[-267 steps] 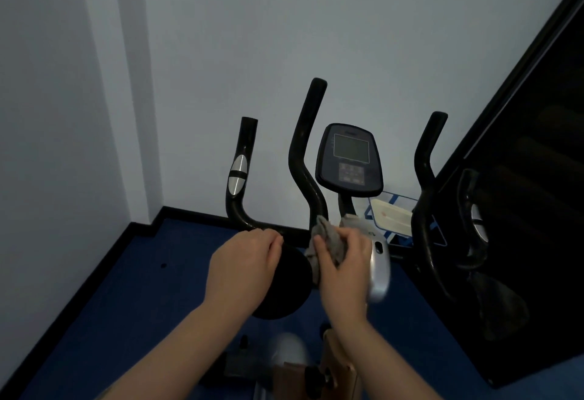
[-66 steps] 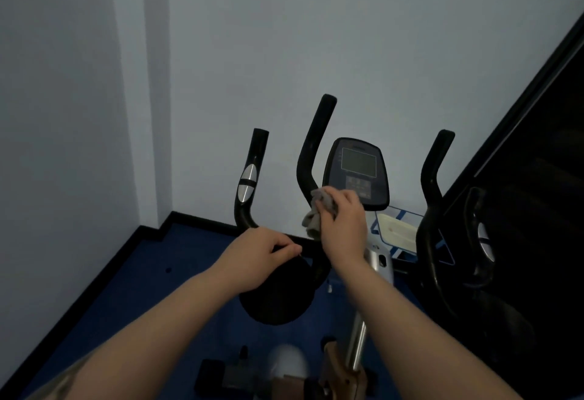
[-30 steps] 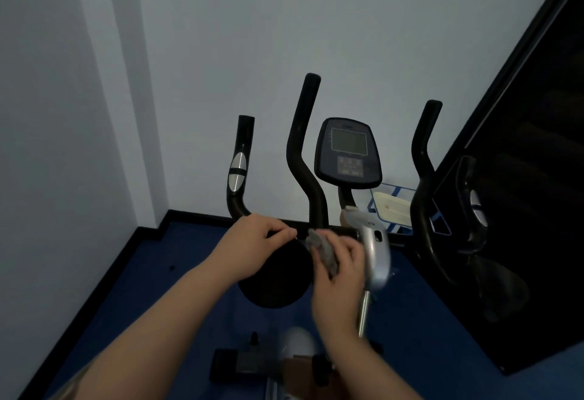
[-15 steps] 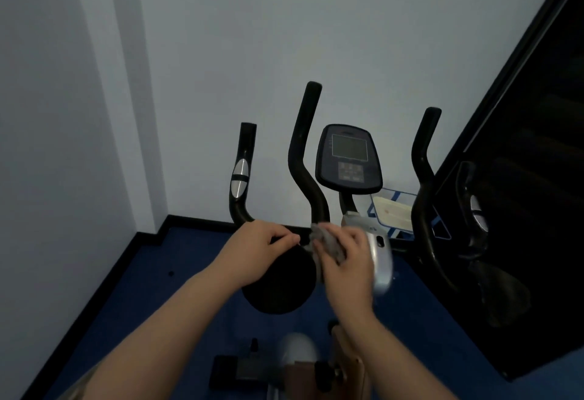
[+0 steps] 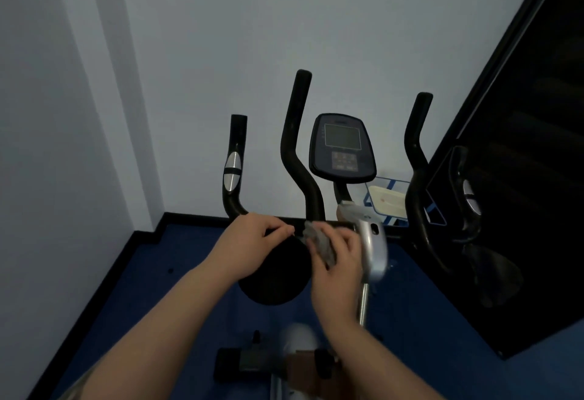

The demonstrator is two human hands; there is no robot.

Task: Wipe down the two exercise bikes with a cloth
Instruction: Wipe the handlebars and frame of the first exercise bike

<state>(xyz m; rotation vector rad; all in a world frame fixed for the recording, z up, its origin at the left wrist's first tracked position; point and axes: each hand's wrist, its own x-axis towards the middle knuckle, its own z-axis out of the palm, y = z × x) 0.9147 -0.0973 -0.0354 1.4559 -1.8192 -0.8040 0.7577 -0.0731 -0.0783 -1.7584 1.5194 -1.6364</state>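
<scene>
An exercise bike stands in front of me with black curved handlebars (image 5: pixel 297 146), a dark console (image 5: pixel 343 146) and a silver post cover (image 5: pixel 371 241). My left hand (image 5: pixel 252 241) grips the horizontal black bar beside the left handlebar base. My right hand (image 5: pixel 339 254) holds a grey cloth (image 5: pixel 317 238) pressed against the bar near the foot of the middle handlebar. A black round part (image 5: pixel 275 276) sits below both hands. Only one bike is plainly in view.
A white wall corner closes the left and back. A large black panel (image 5: pixel 521 178) leans at the right, reflecting the handlebars. A blue-framed white item (image 5: pixel 388 200) lies on the blue floor (image 5: pixel 151 273) behind the bike. Pedal parts (image 5: pixel 252 358) are below.
My right hand with the cloth came down from the console to the base of the middle handlebar and keeps rubbing there. My left hand has stayed on the bar.
</scene>
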